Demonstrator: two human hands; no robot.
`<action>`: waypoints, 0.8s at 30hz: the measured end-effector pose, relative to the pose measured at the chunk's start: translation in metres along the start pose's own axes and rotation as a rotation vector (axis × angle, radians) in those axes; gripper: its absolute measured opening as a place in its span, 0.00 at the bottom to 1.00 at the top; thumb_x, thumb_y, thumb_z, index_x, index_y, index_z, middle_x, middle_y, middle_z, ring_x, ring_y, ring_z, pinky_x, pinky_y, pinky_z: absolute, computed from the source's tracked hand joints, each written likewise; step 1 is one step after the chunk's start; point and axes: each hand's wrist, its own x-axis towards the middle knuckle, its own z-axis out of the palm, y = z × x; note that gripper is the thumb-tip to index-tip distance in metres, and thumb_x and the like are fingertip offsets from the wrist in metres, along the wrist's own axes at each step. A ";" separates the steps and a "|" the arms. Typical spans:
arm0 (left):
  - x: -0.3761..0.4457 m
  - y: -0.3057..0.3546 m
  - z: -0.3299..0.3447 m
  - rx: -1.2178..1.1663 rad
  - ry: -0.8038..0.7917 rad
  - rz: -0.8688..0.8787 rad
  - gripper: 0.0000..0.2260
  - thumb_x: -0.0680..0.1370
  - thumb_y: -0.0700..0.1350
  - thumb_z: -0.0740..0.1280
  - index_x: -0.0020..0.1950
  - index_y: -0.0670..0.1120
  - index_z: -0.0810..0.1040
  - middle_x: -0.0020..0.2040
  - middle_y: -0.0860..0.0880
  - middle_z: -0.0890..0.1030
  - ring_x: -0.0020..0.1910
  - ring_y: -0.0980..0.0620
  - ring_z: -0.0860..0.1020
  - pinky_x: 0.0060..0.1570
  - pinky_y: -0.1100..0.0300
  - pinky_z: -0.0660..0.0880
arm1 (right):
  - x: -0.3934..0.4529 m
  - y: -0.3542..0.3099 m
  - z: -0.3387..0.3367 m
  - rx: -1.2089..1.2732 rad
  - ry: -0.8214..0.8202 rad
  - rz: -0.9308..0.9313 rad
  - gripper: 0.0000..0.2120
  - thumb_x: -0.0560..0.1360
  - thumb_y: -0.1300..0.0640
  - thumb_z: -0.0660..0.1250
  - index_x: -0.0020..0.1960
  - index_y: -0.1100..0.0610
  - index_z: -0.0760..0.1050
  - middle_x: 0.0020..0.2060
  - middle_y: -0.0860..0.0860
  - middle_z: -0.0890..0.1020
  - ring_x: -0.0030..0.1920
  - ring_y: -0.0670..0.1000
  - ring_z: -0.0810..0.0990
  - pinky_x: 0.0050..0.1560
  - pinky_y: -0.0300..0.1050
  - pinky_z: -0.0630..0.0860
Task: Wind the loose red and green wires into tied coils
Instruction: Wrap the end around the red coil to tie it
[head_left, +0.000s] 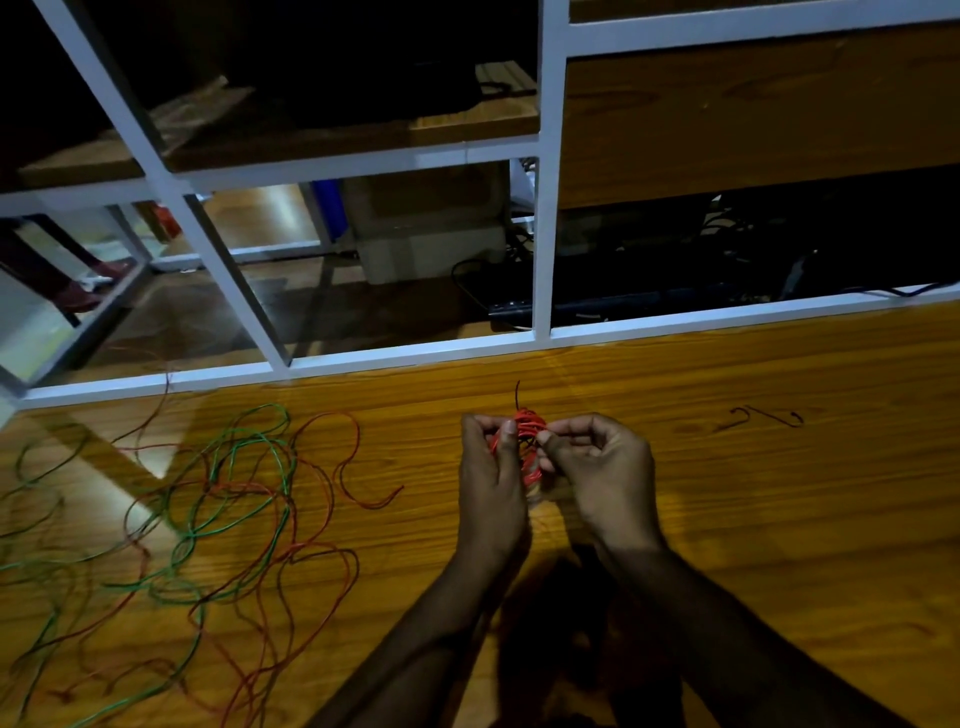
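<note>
1. Head view: both hands work over a wooden table (727, 493). The left hand (491, 483) and right hand (597, 462) hold a small red coil (525, 441) between them, above the tabletop near its middle.
2. Left fingers curl round the coil's left side. The right thumb and fingers pinch its right side, near the top turns.
3. A short dark wire end (517, 395) sticks up from the coil, so I judge the tie is being made or finished, not yet clearly done.
4. Left of the hands, loose red wires (332, 483) and green wires (244, 467) lie tangled across the table, well apart from the coil.
5. Judged progress: one red coil nearly done; most of the wire is left to wind. No finished coil shows elsewhere.
</note>
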 end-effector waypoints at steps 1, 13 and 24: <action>-0.001 0.001 0.000 -0.005 -0.001 -0.003 0.06 0.85 0.46 0.58 0.54 0.44 0.71 0.45 0.50 0.78 0.44 0.54 0.79 0.42 0.61 0.76 | 0.000 0.000 0.000 -0.005 0.001 -0.002 0.06 0.73 0.64 0.75 0.45 0.55 0.81 0.38 0.52 0.87 0.38 0.49 0.87 0.41 0.47 0.83; 0.000 0.003 -0.002 -0.056 -0.075 -0.113 0.15 0.86 0.47 0.54 0.72 0.49 0.68 0.58 0.57 0.75 0.52 0.71 0.76 0.46 0.73 0.74 | -0.002 -0.005 0.001 -0.055 0.012 -0.062 0.05 0.74 0.64 0.73 0.46 0.55 0.81 0.38 0.50 0.86 0.37 0.46 0.86 0.40 0.47 0.84; -0.002 0.001 0.000 -0.110 -0.077 -0.078 0.09 0.86 0.42 0.55 0.63 0.44 0.72 0.56 0.51 0.78 0.52 0.64 0.80 0.47 0.68 0.76 | 0.002 -0.004 -0.002 -0.111 0.012 -0.103 0.08 0.75 0.62 0.73 0.51 0.52 0.80 0.43 0.49 0.86 0.41 0.46 0.86 0.44 0.51 0.85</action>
